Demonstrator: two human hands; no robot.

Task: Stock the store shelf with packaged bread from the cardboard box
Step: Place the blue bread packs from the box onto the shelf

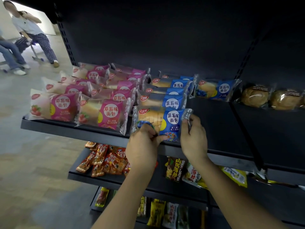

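Front blueberry bread pack (165,119) lies at front edge of top shelf (222,129) — our left hand (143,146) pinches its near-left corner, our right hand (194,138) pinches its right seal. We count six blueberry packs in all, two brown buns (255,96); strawberry packs (102,113) in two columns — overlapped, count unclear.

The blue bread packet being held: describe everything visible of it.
The blue bread packet is glossy plastic: clear at left over a pale loaf, blue at right with a white label. It rests at the shelf front, heading the blue row. The left grip pinches its near-left corner, the right grip its right seal.
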